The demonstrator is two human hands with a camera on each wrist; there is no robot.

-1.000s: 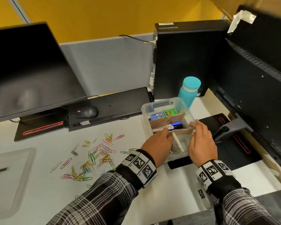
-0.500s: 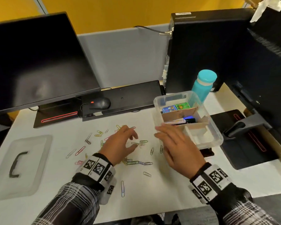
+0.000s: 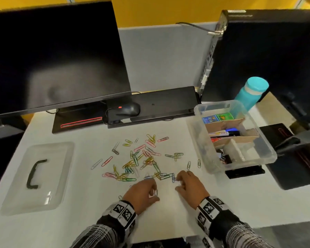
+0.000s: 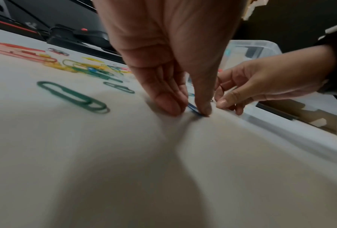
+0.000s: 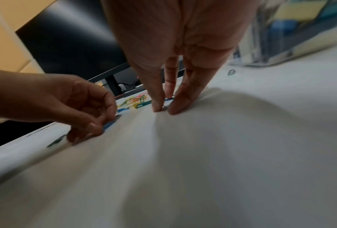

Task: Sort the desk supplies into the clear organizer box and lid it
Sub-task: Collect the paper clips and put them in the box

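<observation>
On the white desk (image 3: 79, 221) before yellow walls, your left hand (image 3: 141, 194) pinches a blue wire paperclip (image 4: 193, 109); your right hand (image 3: 190, 187) pinches another paperclip (image 5: 168, 100).

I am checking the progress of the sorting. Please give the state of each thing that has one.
organizer box: open, partly filled
lid: off, flat on desk
paper clips: scattered on desk
left hand: pinching a clip
right hand: pinching a blue clip
monitor: dark
bottle: capped, upright

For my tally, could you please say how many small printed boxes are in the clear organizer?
2: blue printed box and green printed box, side by side in the rear compartment of the clear plastic organizer box; others may hide.
</observation>
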